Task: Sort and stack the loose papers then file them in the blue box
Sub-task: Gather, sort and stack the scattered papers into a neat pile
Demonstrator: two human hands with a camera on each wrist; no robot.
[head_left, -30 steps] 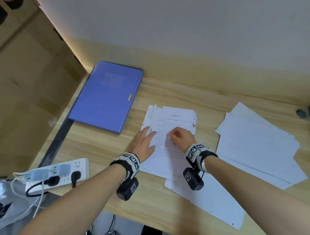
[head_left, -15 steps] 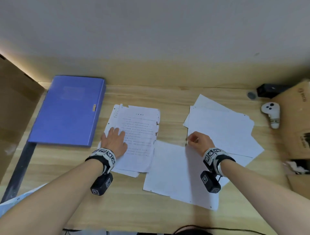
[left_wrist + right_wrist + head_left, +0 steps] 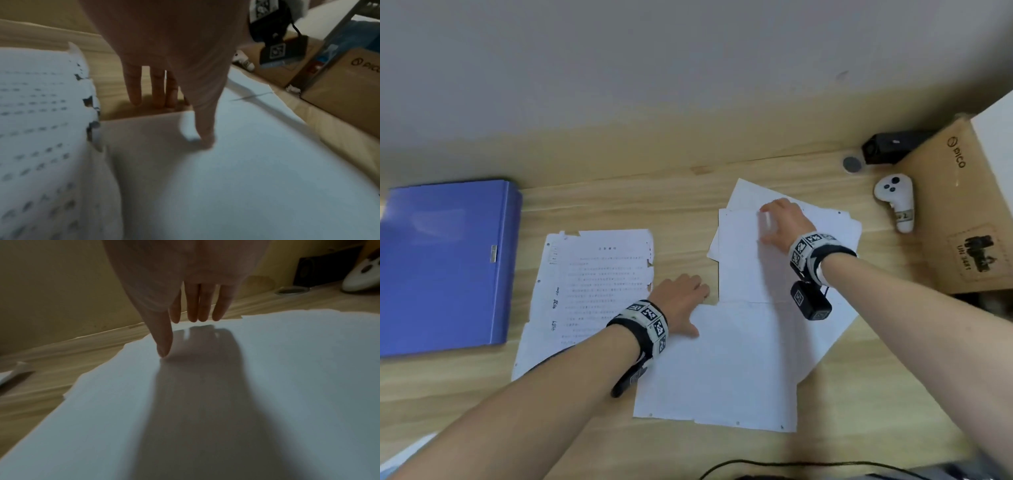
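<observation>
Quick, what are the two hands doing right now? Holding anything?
Left hand: open, thumb on a blank sheet.
Right hand: open, thumb touching the blank papers.

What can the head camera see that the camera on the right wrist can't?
Only the head view shows the blue box, the printed pages and the left hand resting at the edge of the near blank sheet. Only the right wrist view shows the right hand's fingers from underneath, straight above the paper. Both show the blank paper pile and the white controller.
</observation>
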